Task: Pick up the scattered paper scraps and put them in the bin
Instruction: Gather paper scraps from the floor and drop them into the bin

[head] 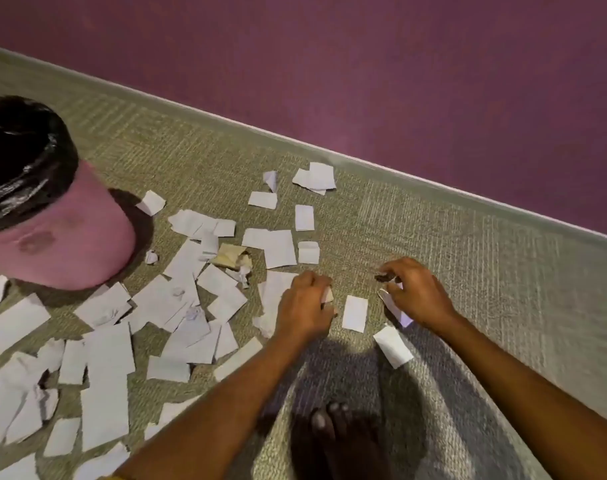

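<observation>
Several white paper scraps (177, 306) lie scattered over the carpet, most of them left of centre. A pink bin (70, 244) with a black liner stands at the far left. My left hand (303, 306) is curled low over the carpet and holds a small scrap at its fingertips. My right hand (418, 292) is curled too, with a white scrap tucked under its palm and a small dark bit pinched in its fingertips. One loose scrap (355, 313) lies between my hands, another scrap (393, 346) just below my right wrist.
A purple wall (399, 81) with a pale skirting board (433, 181) runs diagonally behind the scraps. A crumpled tan paper (231, 256) sits among the white ones. My bare foot (333, 434) stands on the carpet at the bottom centre.
</observation>
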`<move>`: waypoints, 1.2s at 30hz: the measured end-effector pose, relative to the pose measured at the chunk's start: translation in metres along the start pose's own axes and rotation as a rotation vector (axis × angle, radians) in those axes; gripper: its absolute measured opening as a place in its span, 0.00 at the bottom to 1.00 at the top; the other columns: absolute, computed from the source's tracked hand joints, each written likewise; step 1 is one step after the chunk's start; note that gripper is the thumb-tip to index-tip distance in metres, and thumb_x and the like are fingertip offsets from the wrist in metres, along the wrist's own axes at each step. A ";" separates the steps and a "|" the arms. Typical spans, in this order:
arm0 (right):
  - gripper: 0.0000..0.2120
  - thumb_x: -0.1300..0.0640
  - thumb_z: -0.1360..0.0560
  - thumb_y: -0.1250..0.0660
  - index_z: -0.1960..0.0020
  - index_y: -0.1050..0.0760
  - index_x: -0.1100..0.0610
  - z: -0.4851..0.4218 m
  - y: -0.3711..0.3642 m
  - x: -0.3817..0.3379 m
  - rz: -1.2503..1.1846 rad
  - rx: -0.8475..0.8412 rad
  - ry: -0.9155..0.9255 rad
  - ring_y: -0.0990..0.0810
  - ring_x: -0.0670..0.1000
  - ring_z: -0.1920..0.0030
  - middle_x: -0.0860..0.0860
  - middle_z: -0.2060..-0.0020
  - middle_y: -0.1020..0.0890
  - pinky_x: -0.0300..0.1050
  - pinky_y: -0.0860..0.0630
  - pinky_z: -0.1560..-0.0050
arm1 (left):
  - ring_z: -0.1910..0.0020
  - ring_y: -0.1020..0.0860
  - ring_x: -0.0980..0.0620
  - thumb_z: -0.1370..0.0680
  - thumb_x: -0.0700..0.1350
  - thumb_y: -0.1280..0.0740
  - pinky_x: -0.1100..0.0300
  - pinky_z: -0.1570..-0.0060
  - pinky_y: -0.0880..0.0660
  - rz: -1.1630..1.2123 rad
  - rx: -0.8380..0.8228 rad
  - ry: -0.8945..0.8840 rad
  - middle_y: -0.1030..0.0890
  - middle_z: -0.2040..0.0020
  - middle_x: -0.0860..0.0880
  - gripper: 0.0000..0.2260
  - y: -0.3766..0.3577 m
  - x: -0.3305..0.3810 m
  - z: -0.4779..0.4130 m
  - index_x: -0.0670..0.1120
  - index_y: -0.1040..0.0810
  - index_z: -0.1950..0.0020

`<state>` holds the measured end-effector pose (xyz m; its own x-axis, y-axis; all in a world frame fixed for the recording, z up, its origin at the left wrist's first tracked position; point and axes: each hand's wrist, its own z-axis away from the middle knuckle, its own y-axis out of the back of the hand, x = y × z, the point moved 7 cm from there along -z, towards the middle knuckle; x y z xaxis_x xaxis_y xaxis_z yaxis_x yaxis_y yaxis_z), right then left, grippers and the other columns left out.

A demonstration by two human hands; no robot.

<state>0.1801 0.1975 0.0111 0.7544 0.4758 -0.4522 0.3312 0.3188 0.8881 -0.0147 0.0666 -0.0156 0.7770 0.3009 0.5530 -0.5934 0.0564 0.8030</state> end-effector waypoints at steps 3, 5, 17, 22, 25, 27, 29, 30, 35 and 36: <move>0.12 0.63 0.24 0.25 0.41 0.15 0.55 0.011 0.005 0.035 0.013 -0.010 -0.128 0.18 0.57 0.46 0.51 0.49 0.19 0.46 0.28 0.51 | 0.35 0.25 0.43 0.24 0.52 0.27 0.47 0.39 0.24 -0.214 0.058 0.044 0.23 0.34 0.46 0.24 -0.002 0.009 -0.004 0.51 0.25 0.29; 0.17 0.60 0.25 0.22 0.36 0.17 0.56 0.020 0.001 0.052 0.002 -0.066 -0.199 0.19 0.59 0.43 0.53 0.46 0.19 0.48 0.25 0.48 | 0.35 0.25 0.43 0.24 0.50 0.27 0.47 0.40 0.25 -0.293 0.067 0.028 0.22 0.34 0.46 0.24 -0.006 0.011 -0.008 0.51 0.25 0.29; 0.43 0.50 0.32 0.16 0.22 0.32 0.56 0.020 -0.031 0.063 0.026 -0.146 -0.351 0.24 0.61 0.35 0.57 0.33 0.26 0.56 0.23 0.39 | 0.39 0.23 0.42 0.22 0.56 0.30 0.48 0.42 0.26 -0.233 0.034 -0.035 0.21 0.40 0.45 0.18 -0.010 0.009 -0.027 0.47 0.21 0.37; 0.35 0.61 0.31 0.17 0.28 0.26 0.55 0.024 -0.031 0.074 -0.215 -0.079 -0.485 0.18 0.57 0.44 0.54 0.40 0.17 0.55 0.19 0.43 | 0.43 0.22 0.44 0.24 0.53 0.26 0.48 0.45 0.26 -0.101 0.028 -0.199 0.19 0.43 0.47 0.16 -0.020 0.041 -0.030 0.47 0.20 0.40; 0.28 0.62 0.30 0.17 0.33 0.21 0.56 0.031 -0.020 0.088 -0.337 0.011 -0.578 0.16 0.57 0.48 0.52 0.47 0.16 0.52 0.18 0.48 | 0.47 0.20 0.44 0.27 0.47 0.25 0.49 0.51 0.22 -0.071 -0.034 -0.303 0.19 0.46 0.48 0.13 -0.037 0.056 -0.029 0.45 0.18 0.45; 0.22 0.63 0.29 0.18 0.37 0.19 0.56 0.039 -0.013 0.098 -0.463 0.052 -0.644 0.15 0.58 0.48 0.51 0.50 0.15 0.48 0.19 0.55 | 0.44 0.21 0.44 0.29 0.48 0.25 0.48 0.50 0.22 -0.128 -0.082 -0.308 0.20 0.44 0.49 0.15 -0.048 0.061 -0.025 0.47 0.19 0.43; 0.19 0.65 0.28 0.19 0.39 0.19 0.57 0.048 -0.007 0.101 -0.631 0.047 -0.690 0.14 0.57 0.48 0.53 0.49 0.13 0.46 0.21 0.57 | 0.41 0.23 0.46 0.30 0.51 0.22 0.47 0.49 0.23 -0.228 -0.090 -0.304 0.22 0.41 0.49 0.22 -0.056 0.063 -0.021 0.48 0.22 0.39; 0.19 0.66 0.27 0.20 0.39 0.19 0.57 0.053 -0.005 0.100 -0.701 0.015 -0.701 0.14 0.57 0.49 0.55 0.48 0.12 0.46 0.20 0.58 | 0.41 0.24 0.46 0.31 0.52 0.21 0.46 0.48 0.23 -0.253 -0.086 -0.292 0.22 0.40 0.49 0.26 -0.059 0.062 -0.020 0.48 0.24 0.36; 0.19 0.65 0.27 0.19 0.39 0.19 0.56 0.078 -0.020 0.070 -0.749 -0.402 -0.617 0.11 0.56 0.52 0.53 0.51 0.10 0.50 0.16 0.55 | 0.40 0.26 0.44 0.31 0.53 0.20 0.48 0.48 0.26 -0.219 -0.086 -0.242 0.23 0.40 0.46 0.30 -0.066 0.054 -0.023 0.47 0.24 0.33; 0.19 0.65 0.28 0.19 0.40 0.19 0.57 0.081 -0.025 0.064 -0.713 -0.461 -0.579 0.12 0.53 0.54 0.53 0.52 0.11 0.46 0.17 0.58 | 0.41 0.26 0.44 0.31 0.52 0.20 0.48 0.49 0.27 -0.207 -0.087 -0.240 0.23 0.41 0.46 0.28 -0.067 0.053 -0.024 0.46 0.24 0.35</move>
<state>0.2662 0.1539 -0.0335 0.6657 -0.3765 -0.6443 0.6513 0.7146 0.2553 0.0614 0.1015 -0.0449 0.9042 0.0418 0.4251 -0.4255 0.1770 0.8875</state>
